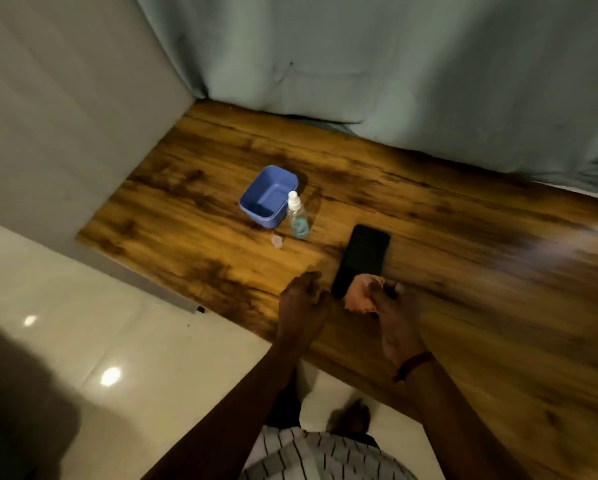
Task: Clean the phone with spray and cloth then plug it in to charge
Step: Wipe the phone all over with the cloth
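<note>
A black phone [363,256] lies screen up on the wooden table [200,181]. My right hand [394,315] is shut on a pink cloth [361,294], which rests on the phone's near end. My left hand [302,308] lies on the table just left of the phone's near corner, its fingers curled and touching or nearly touching the phone's edge. A clear spray bottle [297,216] with blue-green liquid and a white nozzle stands upright to the left beyond the phone. Its small clear cap [276,241] lies beside it on the table.
A blue plastic tub [268,197] stands open just behind the bottle. A grey-green curtain [394,64] hangs along the table's far edge, and a grey wall [65,98] closes the left end. Pale floor tiles [117,358] lie below the near edge.
</note>
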